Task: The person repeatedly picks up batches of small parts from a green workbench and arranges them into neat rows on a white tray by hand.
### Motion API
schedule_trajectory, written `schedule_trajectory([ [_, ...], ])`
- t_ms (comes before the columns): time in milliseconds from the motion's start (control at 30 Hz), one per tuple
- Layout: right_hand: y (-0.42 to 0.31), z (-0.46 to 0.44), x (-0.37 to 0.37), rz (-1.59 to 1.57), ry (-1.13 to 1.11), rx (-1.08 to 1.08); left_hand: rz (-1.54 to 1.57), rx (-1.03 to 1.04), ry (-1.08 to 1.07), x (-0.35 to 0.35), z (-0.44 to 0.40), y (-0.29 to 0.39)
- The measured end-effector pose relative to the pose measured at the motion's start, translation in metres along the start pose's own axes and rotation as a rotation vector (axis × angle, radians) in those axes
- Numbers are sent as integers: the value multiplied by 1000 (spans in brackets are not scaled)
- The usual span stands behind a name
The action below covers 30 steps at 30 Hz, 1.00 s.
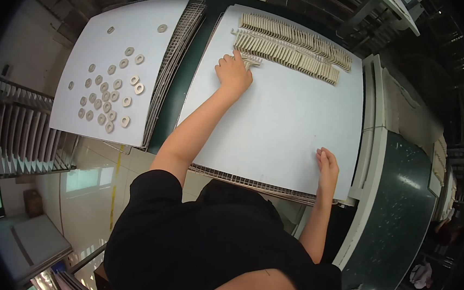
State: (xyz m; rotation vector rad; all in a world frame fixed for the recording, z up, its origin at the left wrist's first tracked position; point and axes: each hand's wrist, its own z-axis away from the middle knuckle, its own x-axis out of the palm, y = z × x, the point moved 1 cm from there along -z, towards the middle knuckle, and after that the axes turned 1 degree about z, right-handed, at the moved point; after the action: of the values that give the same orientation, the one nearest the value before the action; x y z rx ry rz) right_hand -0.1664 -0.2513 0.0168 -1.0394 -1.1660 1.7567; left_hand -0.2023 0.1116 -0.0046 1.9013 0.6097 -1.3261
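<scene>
My left hand [234, 75] is at the upper left of a white board [277, 127], its fingers curled against a short group of thin beige pieces [251, 63]. The fingers partly hide these pieces. Just beyond stand two long rows of similar slim pieces, a back row [295, 38] and a nearer row [288, 57], packed side by side. My right hand [327, 166] hovers by the board's lower right corner, fingers loosely bent and slightly apart, with nothing visible in it.
Left of the board, another white sheet [127, 27] on wire racks [176, 59] carries several scattered beige rings [111, 69]. A pale frame [373, 118] and a green surface [397, 196] lie to the right. Shelving with stacked sheets [20, 134] stands far left.
</scene>
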Motion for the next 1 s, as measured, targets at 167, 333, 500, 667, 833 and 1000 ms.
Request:
schedule_trajectory([
  [167, 6, 23, 0, 15, 106, -23, -43, 70, 27, -6, 6, 0],
  [333, -2, 56, -27, 63, 246, -119, -183, 91, -39, 1, 4, -5],
  [500, 20, 96, -91, 138, 510, -170, -319, 71, -4, -11, 18, 18],
  [667, 69, 177, -190, 4, 767, -56, -205, 449, 243, -12, 72, 102],
  [833, 145, 317, -337, -1, 1349, 35, 503, 1003, 24, -28, 251, 268],
  [1000, 270, 475, -469, 337, 2075, 323, 771, 1302, -835, -46, 497, 412],
])
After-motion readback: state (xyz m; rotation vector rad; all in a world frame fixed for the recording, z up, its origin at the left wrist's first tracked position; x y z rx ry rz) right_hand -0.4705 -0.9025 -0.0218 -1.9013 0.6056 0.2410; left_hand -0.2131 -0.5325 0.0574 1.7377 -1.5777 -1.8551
